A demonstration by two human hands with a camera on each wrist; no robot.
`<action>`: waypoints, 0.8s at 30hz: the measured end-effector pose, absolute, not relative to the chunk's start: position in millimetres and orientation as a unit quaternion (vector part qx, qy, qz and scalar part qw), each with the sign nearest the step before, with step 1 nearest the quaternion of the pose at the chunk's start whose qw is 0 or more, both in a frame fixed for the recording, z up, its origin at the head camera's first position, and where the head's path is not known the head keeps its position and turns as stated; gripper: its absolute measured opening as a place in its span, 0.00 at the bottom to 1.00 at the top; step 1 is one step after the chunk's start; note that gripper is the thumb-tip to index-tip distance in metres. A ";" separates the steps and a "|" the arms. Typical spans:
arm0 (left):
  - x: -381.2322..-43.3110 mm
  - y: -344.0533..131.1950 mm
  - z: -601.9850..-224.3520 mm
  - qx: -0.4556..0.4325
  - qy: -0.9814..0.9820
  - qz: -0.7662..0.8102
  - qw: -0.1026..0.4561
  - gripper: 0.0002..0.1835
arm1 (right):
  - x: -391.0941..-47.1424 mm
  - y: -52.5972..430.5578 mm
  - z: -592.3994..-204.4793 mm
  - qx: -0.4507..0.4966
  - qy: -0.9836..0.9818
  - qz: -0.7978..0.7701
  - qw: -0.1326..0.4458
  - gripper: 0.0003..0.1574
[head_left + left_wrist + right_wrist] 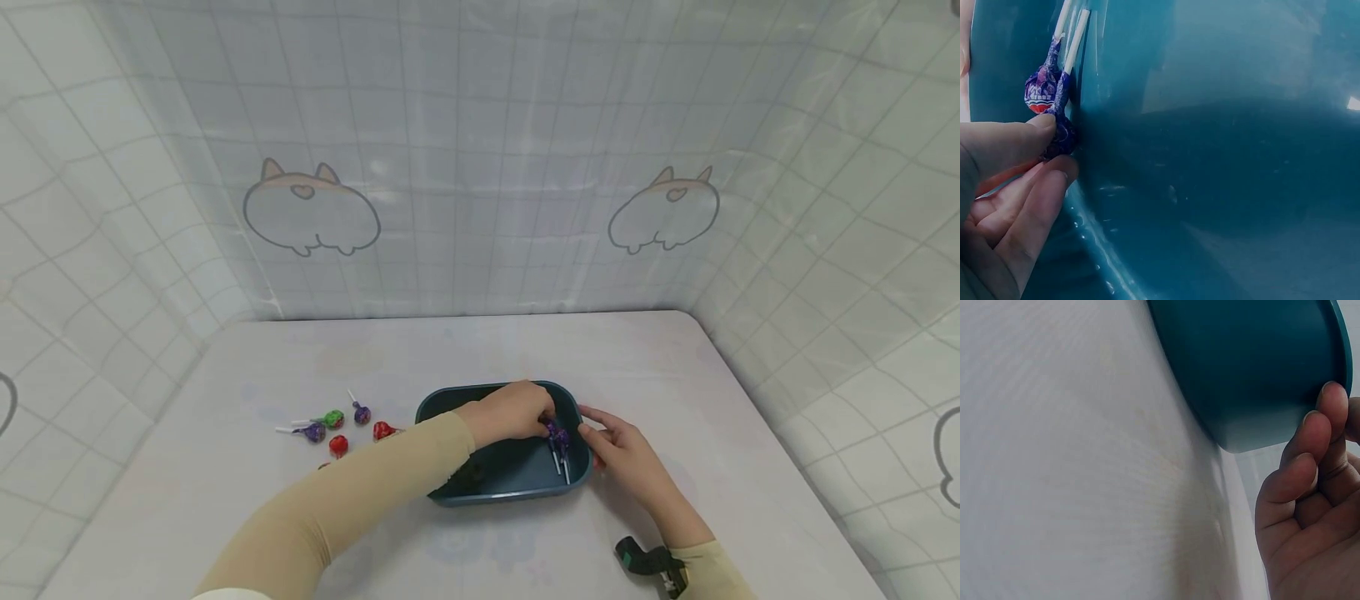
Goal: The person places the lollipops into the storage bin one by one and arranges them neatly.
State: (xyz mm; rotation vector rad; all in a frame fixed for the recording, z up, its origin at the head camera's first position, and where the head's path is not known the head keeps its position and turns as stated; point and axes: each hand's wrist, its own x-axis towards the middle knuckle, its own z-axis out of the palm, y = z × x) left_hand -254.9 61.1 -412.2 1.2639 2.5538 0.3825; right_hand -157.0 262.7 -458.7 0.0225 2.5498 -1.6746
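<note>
My left hand [513, 411] reaches across into a dark teal tray [510, 498] near its right end. In the left wrist view, its thumb and forefinger pinch the wrapped head of a purple lollipop [1062, 139]. A second purple lollipop [1040, 89] lies right beside it, and both white sticks run along the tray's inner side. At the tray's right end is my right hand [628, 461], holding the rim with the thumb on top and the fingertips [1312, 434] against the outer wall.
Left of the tray, on the pale table [465, 546], lie a green lollipop [332, 419], two purple lollipops [313, 432] and red-wrapped ones [338, 446], partly hidden by the left sleeve [360, 483]. A grid-patterned curtain [480, 208] encloses the table's back and sides.
</note>
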 end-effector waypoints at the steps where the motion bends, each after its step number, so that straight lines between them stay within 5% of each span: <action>1: -254.9 61.0 -412.3 0.436 0.881 0.131 0.132 0.08 | -157.0 262.7 -458.7 0.007 0.835 -0.549 0.046 0.31; 24: -259.4 44.7 -395.4 0.428 0.877 0.164 0.144 0.16 | -157.7 262.4 -457.0 0.014 0.838 -0.544 0.046 0.30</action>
